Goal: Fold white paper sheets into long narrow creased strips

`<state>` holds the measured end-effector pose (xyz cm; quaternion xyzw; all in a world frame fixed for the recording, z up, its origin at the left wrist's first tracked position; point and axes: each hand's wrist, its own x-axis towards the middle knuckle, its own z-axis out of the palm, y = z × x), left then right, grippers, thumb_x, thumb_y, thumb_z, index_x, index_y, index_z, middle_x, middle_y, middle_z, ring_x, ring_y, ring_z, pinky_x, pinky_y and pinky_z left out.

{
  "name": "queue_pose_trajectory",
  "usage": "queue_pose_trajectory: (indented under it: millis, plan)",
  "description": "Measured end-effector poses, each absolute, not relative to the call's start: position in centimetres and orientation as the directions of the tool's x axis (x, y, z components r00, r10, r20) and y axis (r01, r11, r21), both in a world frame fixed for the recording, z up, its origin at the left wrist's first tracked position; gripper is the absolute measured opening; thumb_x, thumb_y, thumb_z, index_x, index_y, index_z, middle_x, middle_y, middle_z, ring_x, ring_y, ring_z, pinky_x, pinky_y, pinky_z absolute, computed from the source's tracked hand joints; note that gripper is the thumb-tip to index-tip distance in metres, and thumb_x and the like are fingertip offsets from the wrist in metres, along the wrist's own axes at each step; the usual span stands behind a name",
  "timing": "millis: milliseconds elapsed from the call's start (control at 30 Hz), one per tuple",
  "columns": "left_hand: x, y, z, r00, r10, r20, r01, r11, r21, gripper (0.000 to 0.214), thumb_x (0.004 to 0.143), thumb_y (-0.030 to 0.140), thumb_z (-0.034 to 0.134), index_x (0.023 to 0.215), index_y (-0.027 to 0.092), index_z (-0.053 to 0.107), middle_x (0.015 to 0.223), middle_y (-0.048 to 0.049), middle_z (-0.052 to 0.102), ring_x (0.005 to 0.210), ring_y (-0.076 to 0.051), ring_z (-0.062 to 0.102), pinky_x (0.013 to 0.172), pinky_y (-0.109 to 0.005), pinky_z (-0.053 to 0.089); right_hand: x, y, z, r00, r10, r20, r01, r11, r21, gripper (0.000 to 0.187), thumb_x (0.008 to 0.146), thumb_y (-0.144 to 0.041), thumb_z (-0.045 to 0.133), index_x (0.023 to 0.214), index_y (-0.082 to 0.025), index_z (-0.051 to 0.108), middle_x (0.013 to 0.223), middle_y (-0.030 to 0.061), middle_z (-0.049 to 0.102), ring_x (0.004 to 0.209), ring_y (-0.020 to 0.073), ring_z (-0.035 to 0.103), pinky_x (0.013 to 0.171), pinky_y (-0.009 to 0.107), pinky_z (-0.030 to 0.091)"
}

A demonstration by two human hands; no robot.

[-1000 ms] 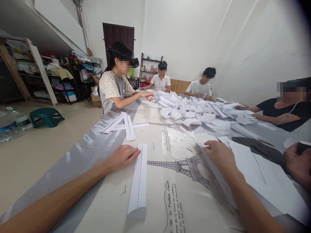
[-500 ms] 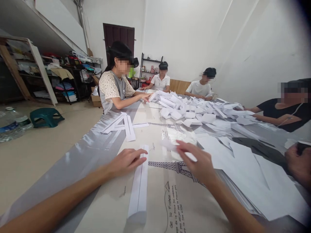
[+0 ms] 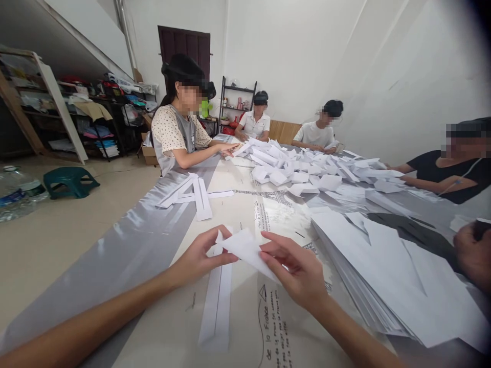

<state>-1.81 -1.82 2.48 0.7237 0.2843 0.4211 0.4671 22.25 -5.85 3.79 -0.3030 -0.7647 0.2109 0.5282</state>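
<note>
Writing (image 3: pixel 271 332): I am remotely reading "de la France" on the surface (image 3: pixel 241 329).
White paper (image 3: pixel 244 246): hanging above the surface, its long axis slanting from far left to near right.
Left hand (image 3: pixel 205 255): I am pinching the paper's left end.
Right hand (image 3: pixel 297 266): pinching its right side.
Folded strip (image 3: pixel 215 312): lying below, pointing away from me.

Handwriting-style print (image 3: pixel 271 327) on the cream table cover (image 3: pixel 245 317) read "de la France"; smaller lines (image 3: pixel 281 327) beside it were illegible.

Paper strip (image 3: pixel 216 304): left of sheet stack (image 3: pixel 383 260) | paper heap (image 3: pixel 299 178): behind both
</note>
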Motion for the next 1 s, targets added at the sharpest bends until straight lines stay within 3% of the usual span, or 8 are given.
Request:
queue_pose_trajectory:
  millis: [133, 233, 333, 533, 633, 733, 867, 1000]
  plan:
    - [-1.7, -1.2, 3.2, 0.204, 0.924, 0.323, -0.137, -0.299, 0.944, 0.019, 0.084, 0.036, 0.077, 0.090, 0.020, 0.070, 0.089, -0.0034, 0.066, 0.081, -0.018, 0.058, 0.075, -0.029, 0.047, 23.0, -5.6, 4.4, -0.347, 0.765, 0.543, 0.230, 0.630, -0.742, 0.050, 0.098, -0.025, 0.060, 0.146, -0.032, 0.048, 0.104, 0.0025, 0.077, 0.095, 0.0208, 0.074, 0.082, 0.039, 0.064]
    - [-2.1, -0.2, 3.4, -0.049, 0.964, 0.262, -0.285, -0.265, 0.921, 0.020, 0.081, 0.036, 0.080, 0.082, 0.021, 0.068, 0.086, 0.0008, 0.062, 0.074, -0.012, 0.051, 0.073, -0.025, 0.046, 23.6, -4.9, 3.9, -0.453, 0.837, 0.308, 0.405, 0.501, -0.765, 0.043, 0.095, -0.035, 0.064, 0.137, -0.031, 0.058, 0.120, 0.0047, 0.073, 0.107, 0.0240, 0.070, 0.095, 0.046, 0.059]
    - [-2.6, 0.5, 3.2, -0.089, 0.986, 0.142, -0.435, -0.167, 0.885, 0.026, 0.078, 0.034, 0.084, 0.076, 0.020, 0.063, 0.074, 0.0051, 0.050, 0.062, -0.007, 0.041, 0.070, -0.022, 0.045, 23.8, -4.2, 2.5, -0.433, 0.888, 0.154, 0.585, 0.407, -0.702, 0.036, 0.094, -0.038, 0.063, 0.129, -0.030, 0.065, 0.123, 0.0056, 0.071, 0.110, 0.0271, 0.068, 0.090, 0.048, 0.059]
    - [-2.9, 0.7, 3.6, -0.058, 0.998, 0.018, -0.535, -0.046, 0.844, 0.029, 0.074, 0.033, 0.087, 0.080, 0.019, 0.063, 0.079, 0.0051, 0.052, 0.056, -0.004, 0.037, 0.065, -0.021, 0.044, 23.3, -3.5, 1.2, -0.373, 0.904, 0.210, 0.598, 0.407, -0.690, 0.027, 0.096, -0.037, 0.060, 0.120, -0.027, 0.066, 0.129, 0.0060, 0.065, 0.120, 0.0268, 0.060, 0.094, 0.042, 0.053]
    - [-3.0, 1.0, 3.6, -0.098, 0.994, 0.050, -0.503, -0.093, 0.859, 0.033, 0.073, 0.034, 0.087, 0.074, 0.018, 0.059, 0.072, 0.0069, 0.049, 0.054, -0.004, 0.035, 0.061, -0.020, 0.041, 23.4, -3.6, 2.0, -0.395, 0.904, 0.166, 0.586, 0.386, -0.712, 0.022, 0.100, -0.041, 0.050, 0.095, -0.025, 0.065, 0.104, 0.0029, 0.070, 0.092, 0.0214, 0.065, 0.069, 0.031, 0.051]
    - [-3.4, 1.6, 3.3, -0.149, 0.985, 0.086, -0.462, -0.147, 0.875, 0.037, 0.072, 0.039, 0.087, 0.068, 0.018, 0.056, 0.065, 0.0069, 0.047, 0.057, -0.007, 0.041, 0.062, -0.020, 0.042, 23.5, -3.9, 2.8, -0.364, 0.914, 0.177, 0.535, 0.361, -0.764, 0.032, 0.103, -0.046, 0.042, 0.083, -0.024, 0.054, 0.064, -0.0040, 0.051, 0.056, 0.0139, 0.046, 0.052, 0.026, 0.034]
    - [-3.6, 1.6, 2.7, -0.009, 0.997, 0.078, -0.414, -0.075, 0.907, 0.029, 0.074, 0.040, 0.085, 0.080, 0.018, 0.067, 0.084, -0.0004, 0.065, 0.078, -0.013, 0.059, 0.074, -0.025, 0.047, 23.4, -4.1, 3.1, -0.288, 0.946, 0.150, 0.406, 0.262, -0.876, 0.033, 0.102, -0.054, 0.043, 0.089, -0.024, 0.051, 0.056, -0.0077, 0.037, 0.048, 0.0114, 0.030, 0.046, 0.025, 0.022]
    - [-2.9, 0.9, 1.4, 0.177, 0.984, -0.008, -0.331, 0.067, 0.941, 0.029, 0.079, 0.042, 0.081, 0.081, 0.016, 0.068, 0.072, -0.0004, 0.060, 0.061, -0.011, 0.052, 0.052, -0.023, 0.038, 23.2, -3.9, 3.0, -0.298, 0.953, 0.059, 0.329, 0.160, -0.931, 0.035, 0.097, -0.057, 0.050, 0.089, -0.023, 0.056, 0.057, -0.0058, 0.048, 0.047, 0.0114, 0.040, 0.044, 0.024, 0.026]
